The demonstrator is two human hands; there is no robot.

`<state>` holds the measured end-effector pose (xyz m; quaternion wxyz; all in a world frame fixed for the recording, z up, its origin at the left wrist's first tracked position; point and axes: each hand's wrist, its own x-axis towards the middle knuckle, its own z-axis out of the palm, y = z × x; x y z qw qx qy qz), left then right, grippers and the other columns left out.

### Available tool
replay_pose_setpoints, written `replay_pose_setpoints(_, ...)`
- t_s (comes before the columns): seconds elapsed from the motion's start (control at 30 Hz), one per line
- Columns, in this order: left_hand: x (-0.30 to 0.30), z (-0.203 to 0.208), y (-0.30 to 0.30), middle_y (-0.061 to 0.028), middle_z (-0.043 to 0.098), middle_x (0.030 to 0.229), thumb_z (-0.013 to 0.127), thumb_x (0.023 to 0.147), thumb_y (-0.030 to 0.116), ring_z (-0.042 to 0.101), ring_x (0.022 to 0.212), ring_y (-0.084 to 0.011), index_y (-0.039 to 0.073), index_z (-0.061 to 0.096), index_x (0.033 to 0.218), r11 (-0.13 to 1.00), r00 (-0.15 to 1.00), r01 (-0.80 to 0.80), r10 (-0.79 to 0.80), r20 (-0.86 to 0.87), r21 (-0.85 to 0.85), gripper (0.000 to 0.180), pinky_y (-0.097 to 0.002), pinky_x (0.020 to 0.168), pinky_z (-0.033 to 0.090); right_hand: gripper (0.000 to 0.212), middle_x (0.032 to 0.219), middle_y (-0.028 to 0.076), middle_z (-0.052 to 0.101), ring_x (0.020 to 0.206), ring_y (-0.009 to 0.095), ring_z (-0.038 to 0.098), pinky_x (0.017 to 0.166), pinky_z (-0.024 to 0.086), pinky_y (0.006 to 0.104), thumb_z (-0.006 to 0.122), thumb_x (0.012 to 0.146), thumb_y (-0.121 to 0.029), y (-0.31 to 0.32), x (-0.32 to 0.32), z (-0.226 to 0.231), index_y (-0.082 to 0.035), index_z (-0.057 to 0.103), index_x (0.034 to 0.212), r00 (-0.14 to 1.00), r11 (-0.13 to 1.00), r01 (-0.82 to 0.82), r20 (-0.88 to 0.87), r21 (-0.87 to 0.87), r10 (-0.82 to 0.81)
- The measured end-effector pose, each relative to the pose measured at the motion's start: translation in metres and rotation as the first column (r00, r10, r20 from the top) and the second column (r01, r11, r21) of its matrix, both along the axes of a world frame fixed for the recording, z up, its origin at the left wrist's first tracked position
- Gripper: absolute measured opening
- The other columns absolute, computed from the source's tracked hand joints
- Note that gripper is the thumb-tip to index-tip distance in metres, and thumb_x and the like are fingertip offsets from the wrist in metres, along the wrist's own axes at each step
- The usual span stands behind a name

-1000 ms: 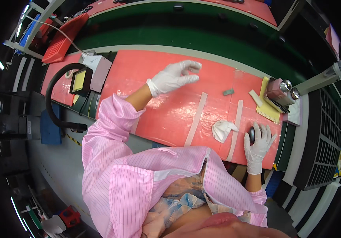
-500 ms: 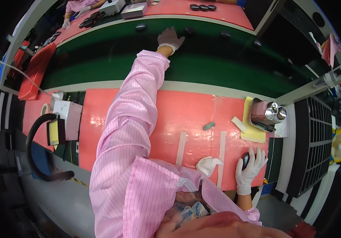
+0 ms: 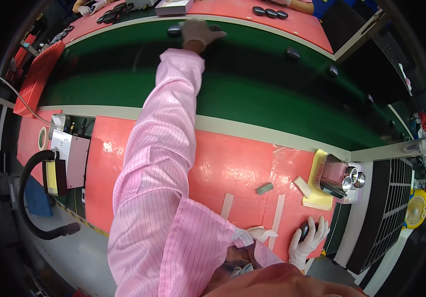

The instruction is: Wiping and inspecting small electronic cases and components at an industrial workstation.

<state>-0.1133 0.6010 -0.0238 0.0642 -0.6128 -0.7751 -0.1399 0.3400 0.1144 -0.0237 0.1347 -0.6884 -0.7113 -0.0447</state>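
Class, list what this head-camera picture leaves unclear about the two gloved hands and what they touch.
- Left hand, head view: motion-blurred; whether it grips the dark oval piece on the green conveyor belt is unclear.
- Right hand, head view: covers a small dark object; its shape is hidden.
- Dark pieces by the top edge: too small.

Pink striped sleeve (image 3: 158, 163), green belt (image 3: 252, 94), red mat (image 3: 223, 168).
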Motion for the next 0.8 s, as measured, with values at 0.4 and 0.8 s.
replay_pose_setpoints(0.4, -0.019, 0.011, -0.123, -0.0150, 0.041, 0.141, 0.074, 0.073, 0.045, 0.046, 0.123, -0.0308, 0.003, 0.068, 0.096, 0.929, 0.818, 0.368, -0.313, 0.482, -0.023, 0.048, -0.0331, 0.100, 0.040, 0.046, 0.137, 0.021, 0.039, 0.128, 0.043, 0.032, 0.108, 0.021, 0.0579, 0.059, 0.079, -0.018, -0.005, 0.005, -0.002, -0.004, 0.053, 0.122, 0.999, 0.999, -0.033, -0.028, 0.021, 0.034)
replay_pose_setpoints(0.8, 0.101, 0.043, -0.480, -0.0226, 0.036, 0.138, 0.086, 0.050, 0.042, 0.033, 0.129, -0.0428, 0.000, 0.057, 0.087, 0.633, 0.605, 0.774, -0.738, 0.300, -0.002, 0.063, -0.0497, 0.106, 0.031, 0.042, 0.124, 0.018, 0.052, 0.111, 0.037, 0.051, 0.099, 0.036, 0.0473, 0.060, 0.074, 0.000, -0.004, -0.029, 0.017, 0.001, 0.057, 0.116, 0.851, 0.862, -0.313, -0.285, 0.399, 0.441)
